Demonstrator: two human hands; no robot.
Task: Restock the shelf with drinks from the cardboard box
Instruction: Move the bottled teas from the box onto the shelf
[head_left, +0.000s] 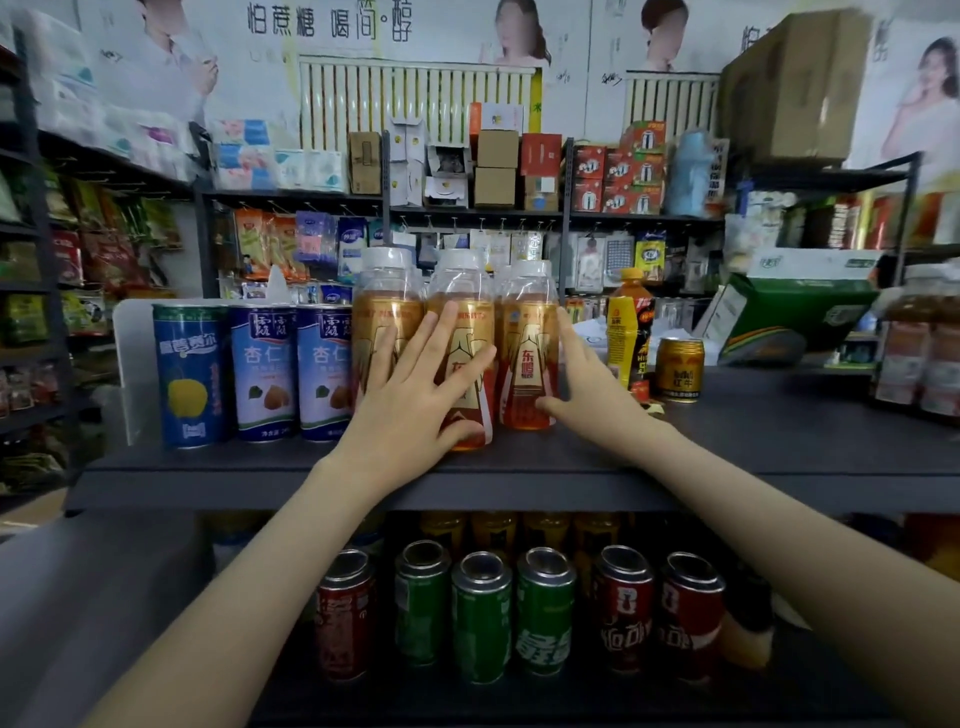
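Top shelf (753, 447) is standing partly stocked, with room seemingly remaining at right. Amber drink bottles (527, 332) are sitting beside blue cans (265, 374). Left hand (410, 395) and right hand (582, 384), fingers straight and gripping nothing, are pressing the bottles into line. The cardboard box is not showing.

Your left hand (415, 389): bare, long slim fingers, narrow wrist. Your right hand (587, 384): bare too, same slender build. Nails too blurred to judge. Your left forearm (249, 561): bare, smooth, slim, widening toward lower edge of view. Your right forearm (769, 519): bare likewise, uncovered as far as view reaches.
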